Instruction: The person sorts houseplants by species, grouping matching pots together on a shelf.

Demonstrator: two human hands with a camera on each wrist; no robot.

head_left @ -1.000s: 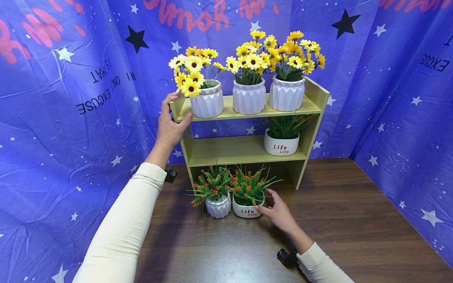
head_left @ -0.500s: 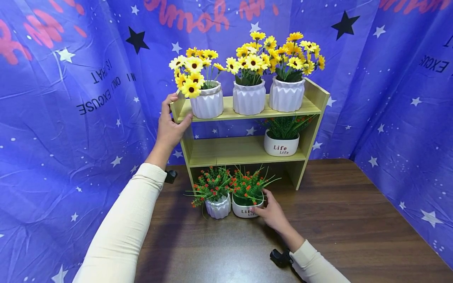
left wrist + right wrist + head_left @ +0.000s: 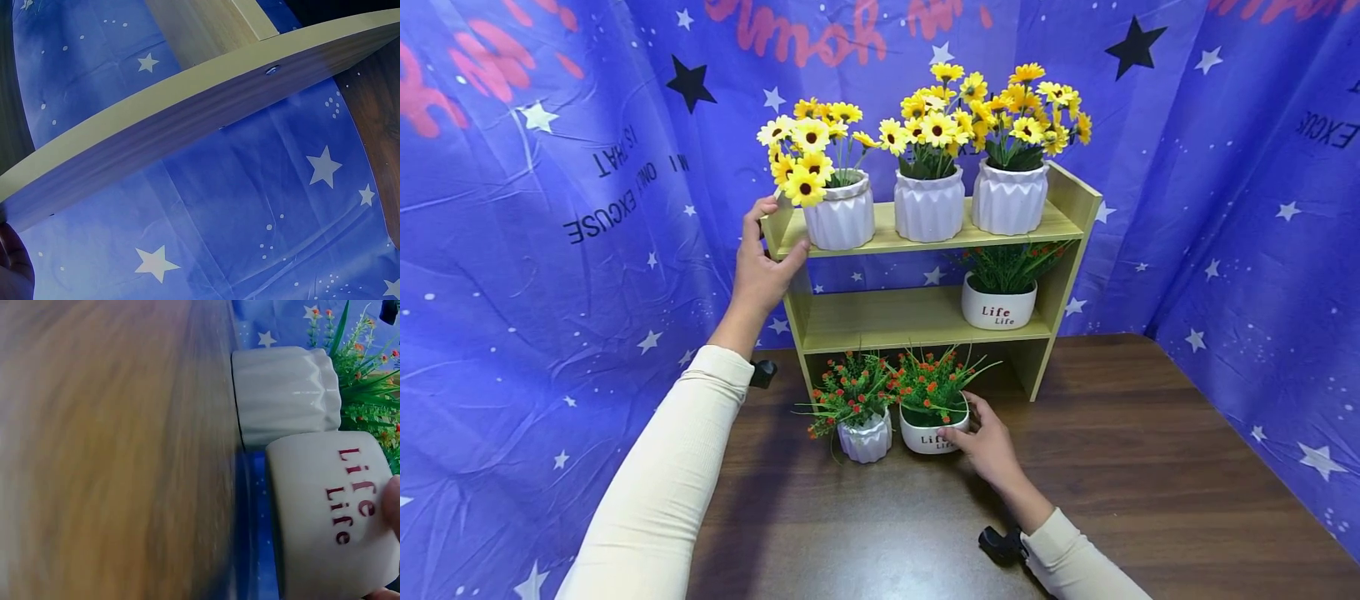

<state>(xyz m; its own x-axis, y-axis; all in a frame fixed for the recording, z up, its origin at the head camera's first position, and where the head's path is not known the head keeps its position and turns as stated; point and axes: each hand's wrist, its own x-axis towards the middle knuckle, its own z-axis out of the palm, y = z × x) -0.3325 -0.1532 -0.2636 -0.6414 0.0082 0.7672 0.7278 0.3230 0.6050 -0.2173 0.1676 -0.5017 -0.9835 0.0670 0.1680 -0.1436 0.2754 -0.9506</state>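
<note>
In the head view my right hand (image 3: 992, 446) grips a white oval flowerpot (image 3: 928, 437) by its right end, thumb on the front. The pot reads "Life Life", holds grass with red flowers, and appears just off the tabletop in the right wrist view. Beside it on the table stands a white fluted flowerpot (image 3: 865, 437) with similar red flowers. My left hand (image 3: 758, 271) holds the upper left side of a wooden shelf (image 3: 880, 317), thumb at the front edge. In the left wrist view only some fingers (image 3: 14, 265) show, against the side panel (image 3: 169, 106).
On the top board stand three white fluted pots with yellow flowers, among them a left one (image 3: 838, 215) and a right one (image 3: 1010, 200). Another "Life" pot (image 3: 998, 307) sits at the middle board's right end. A blue star-patterned curtain (image 3: 550, 333) surrounds the brown table (image 3: 1120, 450).
The right thumb has come further onto the front of the "Life" pot. Since half a second ago that pot has moved slightly right and up, away from the fluted pot. My left hand stays put.
</note>
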